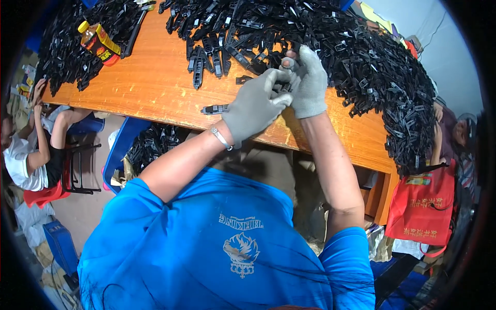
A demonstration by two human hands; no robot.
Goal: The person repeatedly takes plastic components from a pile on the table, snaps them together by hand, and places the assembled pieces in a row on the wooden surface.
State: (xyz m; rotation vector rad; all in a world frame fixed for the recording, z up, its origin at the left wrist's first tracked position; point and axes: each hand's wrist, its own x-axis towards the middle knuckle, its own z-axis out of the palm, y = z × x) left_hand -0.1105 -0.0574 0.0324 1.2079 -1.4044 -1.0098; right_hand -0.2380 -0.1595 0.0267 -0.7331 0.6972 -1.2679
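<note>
My left hand (257, 106) and my right hand (311, 82), both in grey work gloves, meet above the near part of the table. The bare fingertips of the right hand show beyond the glove. Between the curled fingers of both hands is a small black plastic part (282, 88), mostly hidden by the gloves. To the left of my left wrist, a long black plastic part (214, 109) lies alone on the wood. A shorter black piece (243, 79) lies just beyond my left hand. Behind the hands spreads a large heap of black plastic parts (356, 57).
The wooden table (150, 77) carries another black heap (62, 51) and a drink bottle (99, 43) at left. A blue bin (124, 144) with black parts stands below the table edge. A red bag (421, 206) hangs at right. People sit at both sides.
</note>
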